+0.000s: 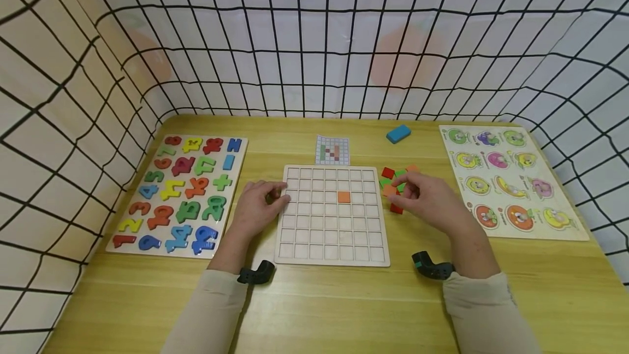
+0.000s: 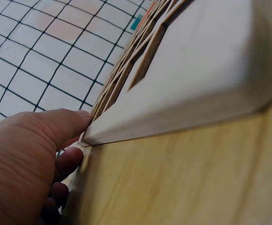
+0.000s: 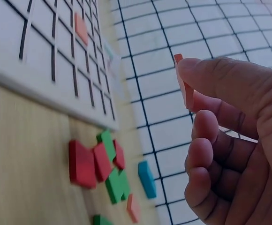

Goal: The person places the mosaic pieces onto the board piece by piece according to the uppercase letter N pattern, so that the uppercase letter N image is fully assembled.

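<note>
A white wooden grid board (image 1: 331, 258) lies in front of me, with one orange square tile (image 1: 344, 197) set in a cell right of its middle. My left hand (image 1: 256, 209) touches the board's left edge with thumb and index fingertips; in the left wrist view the thumb (image 2: 63, 124) rests at the rim. Over the loose tiles to the right of the board, my right hand (image 1: 432, 201) pinches an orange square tile (image 3: 185, 84) between thumb and index finger. Its other fingers are curled in. Red tiles (image 3: 82, 164) and green tiles (image 3: 115, 185) lie below, partly hidden by this hand in the head view.
A small patterned grid card (image 1: 332, 150) touches the board's far edge. Back right sits a blue block (image 1: 398, 134). A number puzzle (image 1: 167, 217) lies at left, a fruit puzzle (image 1: 496, 179) at right. Black wire mesh (image 1: 314, 48) encloses the table's back and sides.
</note>
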A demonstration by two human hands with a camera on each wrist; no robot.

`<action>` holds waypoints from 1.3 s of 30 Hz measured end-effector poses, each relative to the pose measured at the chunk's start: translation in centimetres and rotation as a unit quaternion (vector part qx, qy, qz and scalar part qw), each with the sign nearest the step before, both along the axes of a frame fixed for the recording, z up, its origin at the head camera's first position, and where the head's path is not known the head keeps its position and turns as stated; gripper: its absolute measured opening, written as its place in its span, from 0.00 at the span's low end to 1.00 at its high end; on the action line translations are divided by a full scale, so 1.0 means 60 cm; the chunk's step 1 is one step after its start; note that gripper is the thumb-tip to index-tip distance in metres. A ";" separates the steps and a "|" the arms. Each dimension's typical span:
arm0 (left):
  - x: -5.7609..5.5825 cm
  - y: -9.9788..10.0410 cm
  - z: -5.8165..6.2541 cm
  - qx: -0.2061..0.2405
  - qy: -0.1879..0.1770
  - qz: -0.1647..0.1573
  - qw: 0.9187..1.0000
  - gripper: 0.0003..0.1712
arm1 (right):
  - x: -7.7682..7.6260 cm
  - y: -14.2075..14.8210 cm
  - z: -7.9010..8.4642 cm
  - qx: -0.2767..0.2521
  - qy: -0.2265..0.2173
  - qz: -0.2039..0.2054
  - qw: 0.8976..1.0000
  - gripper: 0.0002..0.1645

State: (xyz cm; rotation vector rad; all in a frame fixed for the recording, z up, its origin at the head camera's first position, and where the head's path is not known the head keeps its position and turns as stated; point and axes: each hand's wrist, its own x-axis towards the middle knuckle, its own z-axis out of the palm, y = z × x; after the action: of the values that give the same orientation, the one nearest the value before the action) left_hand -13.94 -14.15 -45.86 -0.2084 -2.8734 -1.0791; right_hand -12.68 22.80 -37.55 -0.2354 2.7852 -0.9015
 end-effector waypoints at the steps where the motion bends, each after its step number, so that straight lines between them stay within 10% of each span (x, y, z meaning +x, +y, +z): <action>1: 0.000 0.000 0.000 0.000 0.000 0.000 1.000 0.20 | 0.002 -0.003 0.002 -0.001 0.001 0.004 1.000 0.17; 25: -0.002 0.001 0.001 -0.001 -0.006 -0.001 1.000 0.20 | 0.005 -0.085 -0.016 -0.031 -0.001 0.064 0.997 0.14; 39: -0.001 0.000 0.001 -0.002 -0.006 0.004 1.000 0.20 | -0.004 -0.119 -0.064 -0.035 -0.081 0.081 0.993 0.12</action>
State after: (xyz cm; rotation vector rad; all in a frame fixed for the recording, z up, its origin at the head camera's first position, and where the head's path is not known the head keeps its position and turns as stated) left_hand -14.02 -14.15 -45.79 -0.1928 -2.8841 -1.0776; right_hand -12.93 15.64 -41.36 -0.3769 2.5469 -0.9359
